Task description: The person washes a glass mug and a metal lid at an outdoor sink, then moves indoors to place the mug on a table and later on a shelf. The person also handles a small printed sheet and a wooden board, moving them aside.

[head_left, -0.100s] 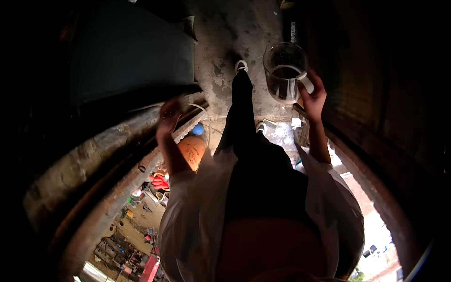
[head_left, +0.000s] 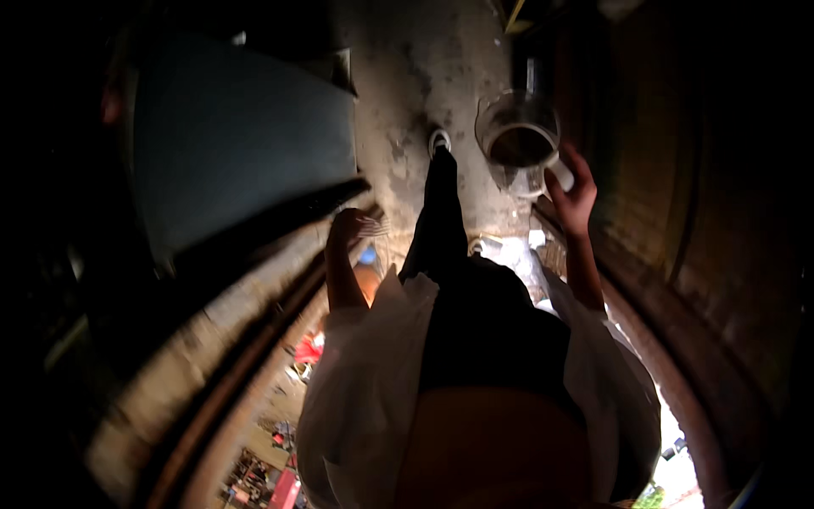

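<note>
My right hand (head_left: 577,191) is closed round the pale handle of a clear glass jug (head_left: 519,136), held out at the right above the floor. The jug's wide mouth faces up, with a dark round area inside it; I cannot tell whether that is liquid. My left hand (head_left: 352,227) is out at the left, blurred by motion. Its fingers look spread toward the middle, and nothing shows in them. Loose pale sleeves cover both upper arms.
A doorway frame (head_left: 182,373) runs along the left, with a dark wall (head_left: 644,170) at the right. A flat grey-blue panel (head_left: 246,144) stands ahead at left. Worn concrete floor (head_left: 398,76) lies ahead, with my shoe (head_left: 439,141) on it. Red items (head_left: 308,349) lie behind at left.
My left hand has swung inward and back toward my body. The jug and my right hand sit slightly lower in the picture. The doorway has shifted as I step forward.
</note>
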### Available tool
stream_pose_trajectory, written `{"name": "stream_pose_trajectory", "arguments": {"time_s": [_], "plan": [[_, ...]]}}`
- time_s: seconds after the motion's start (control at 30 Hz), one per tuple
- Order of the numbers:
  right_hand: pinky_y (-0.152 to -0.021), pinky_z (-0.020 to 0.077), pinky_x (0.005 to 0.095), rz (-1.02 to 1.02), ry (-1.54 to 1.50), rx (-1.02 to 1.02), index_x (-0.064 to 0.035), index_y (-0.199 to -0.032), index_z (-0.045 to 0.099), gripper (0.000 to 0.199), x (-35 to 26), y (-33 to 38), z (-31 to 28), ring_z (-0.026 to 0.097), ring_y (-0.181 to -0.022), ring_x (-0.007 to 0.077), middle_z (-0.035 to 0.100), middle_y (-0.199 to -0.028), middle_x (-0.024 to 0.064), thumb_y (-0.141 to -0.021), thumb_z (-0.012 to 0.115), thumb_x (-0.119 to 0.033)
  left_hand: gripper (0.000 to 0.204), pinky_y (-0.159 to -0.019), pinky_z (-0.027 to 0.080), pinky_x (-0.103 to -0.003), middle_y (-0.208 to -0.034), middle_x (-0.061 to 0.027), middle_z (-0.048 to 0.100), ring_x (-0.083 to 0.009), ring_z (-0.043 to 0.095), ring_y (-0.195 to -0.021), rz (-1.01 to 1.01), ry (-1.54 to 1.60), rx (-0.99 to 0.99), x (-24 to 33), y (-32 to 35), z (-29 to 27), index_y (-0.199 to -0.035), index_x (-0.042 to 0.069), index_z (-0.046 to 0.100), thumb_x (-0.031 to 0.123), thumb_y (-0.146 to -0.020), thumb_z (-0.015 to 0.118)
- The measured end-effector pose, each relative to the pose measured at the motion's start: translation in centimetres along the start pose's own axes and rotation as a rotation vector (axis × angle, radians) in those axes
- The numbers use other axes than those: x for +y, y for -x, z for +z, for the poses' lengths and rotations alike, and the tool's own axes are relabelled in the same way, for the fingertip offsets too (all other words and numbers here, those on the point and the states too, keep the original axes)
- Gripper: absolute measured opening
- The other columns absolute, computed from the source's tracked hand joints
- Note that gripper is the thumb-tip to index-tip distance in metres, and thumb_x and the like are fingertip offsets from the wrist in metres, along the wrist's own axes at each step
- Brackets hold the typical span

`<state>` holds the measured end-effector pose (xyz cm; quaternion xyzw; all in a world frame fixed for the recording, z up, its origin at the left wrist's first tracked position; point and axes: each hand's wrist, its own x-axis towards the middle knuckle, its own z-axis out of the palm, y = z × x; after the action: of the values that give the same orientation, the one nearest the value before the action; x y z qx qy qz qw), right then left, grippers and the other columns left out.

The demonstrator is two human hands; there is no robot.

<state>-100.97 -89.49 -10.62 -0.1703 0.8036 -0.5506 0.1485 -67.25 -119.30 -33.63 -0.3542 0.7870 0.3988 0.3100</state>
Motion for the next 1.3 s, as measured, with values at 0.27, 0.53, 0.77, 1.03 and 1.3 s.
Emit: {"name": "stream_pose_trajectory", "arguments": {"time_s": [0.27,0.53,0.77,1.03,1.3], "plan": [[-0.092,0.0422,0.0328,0.022,0.411,-0.032,-0.0028,-0.122,0.050,0.053,-9.3,-30.7,6.6,0.053,-0.111,0.0235,0.055,-0.121,0.0154,-0.073,0.066,-0.013,0.015,-0.074,0.049,-0.036,-0.084,-0.0122,0.064,-0.0280,0.061,-0.081,0.142,0.183,0.309,17.9,-12.0,-29.8,-0.084,0.006,0.064,0.016,-0.075,0.057],[-0.095,0.0375,0.0362,-0.014,0.413,-0.052,0.0045,-0.118,0.051,0.052,-14.7,-52.9,7.7,0.051,-0.110,0.0298,0.054,-0.117,0.0194,-0.080,0.065,-0.028,0.017,-0.077,0.045,-0.039,-0.088,-0.0136,0.061,-0.0300,0.057,-0.090,0.021,0.247,0.429,28.4,-22.6,-47.3,-0.091,0.013,0.063,0.012,-0.075,0.056],[-0.092,0.0399,0.0355,-0.061,0.486,-0.159,0.0020,-0.119,0.051,0.057,-15.5,-80.5,13.4,0.053,-0.108,0.0309,0.055,-0.116,0.0202,-0.076,0.069,-0.031,0.016,-0.074,0.046,-0.039,-0.085,-0.0124,0.059,-0.0295,0.057,-0.085,0.110,0.184,0.593,43.0,-35.3,-67.6,-0.091,0.012,0.064,0.009,-0.076,0.058],[-0.093,0.0386,0.0364,-0.303,0.406,-0.431,0.0036,-0.118,0.050,0.051,-22.6,-105.2,26.8,0.051,-0.108,0.0337,0.054,-0.116,0.0207,-0.080,0.065,-0.027,0.020,-0.079,0.046,-0.024,-0.099,-0.0038,0.062,-0.0126,0.058,-0.089,0.429,1.210,0.859,46.7,-34.6,-89.5,-0.106,0.003,0.059,0.009,-0.087,0.057],[-0.088,0.0417,0.0367,-0.418,0.340,-0.551,0.0055,-0.117,0.051,0.058,-20.5,-122.8,49.1,0.056,-0.099,0.0310,0.058,-0.106,0.0207,-0.077,0.068,-0.032,0.017,-0.074,0.049,-0.038,-0.083,-0.0105,0.064,-0.0290,0.062,-0.084,-0.448,0.399,0.869,32.6,-53.3,-94.6,-0.080,0.012,0.067,0.025,-0.078,0.056]]}}
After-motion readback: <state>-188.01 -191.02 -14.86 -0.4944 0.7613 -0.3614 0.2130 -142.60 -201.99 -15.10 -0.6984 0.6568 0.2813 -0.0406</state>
